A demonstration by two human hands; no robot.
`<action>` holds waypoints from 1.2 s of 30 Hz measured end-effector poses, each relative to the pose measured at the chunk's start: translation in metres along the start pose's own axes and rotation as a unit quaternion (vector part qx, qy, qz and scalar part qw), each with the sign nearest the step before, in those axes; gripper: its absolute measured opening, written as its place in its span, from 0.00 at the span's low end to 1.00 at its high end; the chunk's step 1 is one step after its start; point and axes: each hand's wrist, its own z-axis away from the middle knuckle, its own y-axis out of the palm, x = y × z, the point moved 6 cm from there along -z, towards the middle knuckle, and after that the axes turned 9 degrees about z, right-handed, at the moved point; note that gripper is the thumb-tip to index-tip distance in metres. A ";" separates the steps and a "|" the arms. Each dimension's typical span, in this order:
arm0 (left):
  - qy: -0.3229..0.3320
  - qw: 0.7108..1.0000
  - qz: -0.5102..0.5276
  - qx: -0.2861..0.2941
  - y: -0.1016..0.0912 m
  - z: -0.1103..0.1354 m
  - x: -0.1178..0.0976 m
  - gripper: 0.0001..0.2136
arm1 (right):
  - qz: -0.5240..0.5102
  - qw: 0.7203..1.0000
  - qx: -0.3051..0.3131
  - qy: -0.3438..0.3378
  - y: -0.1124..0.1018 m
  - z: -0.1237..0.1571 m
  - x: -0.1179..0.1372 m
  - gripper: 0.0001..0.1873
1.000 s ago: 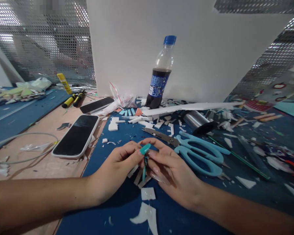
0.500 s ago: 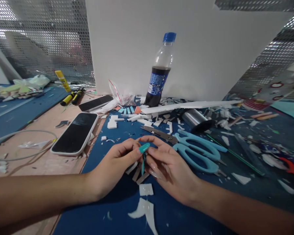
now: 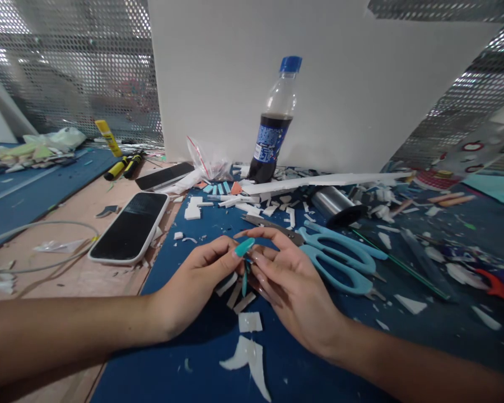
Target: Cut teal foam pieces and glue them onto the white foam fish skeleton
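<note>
In the middle of the blue mat, my left hand [image 3: 205,271] and my right hand [image 3: 296,282] meet with fingertips pinched together. The left thumb has a long teal nail. Whatever they pinch is small and mostly hidden by the fingers; I cannot make out its kind. A slim teal sliver [image 3: 245,283] points down between the hands; it may be another nail. Just below lie narrow grey-white strips [image 3: 234,295], a small white square [image 3: 250,322] and a white forked, tail-shaped piece [image 3: 247,358]. Light-blue-handled scissors [image 3: 340,257] lie beside my right hand.
A cola bottle [image 3: 271,134] stands at the back before a white board [image 3: 218,73]. A phone [image 3: 130,226] lies on the left. A spool [image 3: 338,206], a long white strip [image 3: 327,182] and many scraps cover the back and right.
Both hands stay together and shift very slightly. The right fingers lift and curl a little over the pinch. The things on the table stay put.
</note>
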 end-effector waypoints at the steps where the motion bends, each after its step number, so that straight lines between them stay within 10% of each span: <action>1: -0.002 1.000 0.002 0.005 0.001 0.000 0.000 0.10 | 0.002 1.000 -0.002 -0.005 0.000 0.000 0.000 0.10; 36: 0.029 0.995 -0.089 0.042 0.003 0.000 -0.004 0.13 | -0.022 1.000 -0.001 0.008 -0.003 0.002 -0.003 0.09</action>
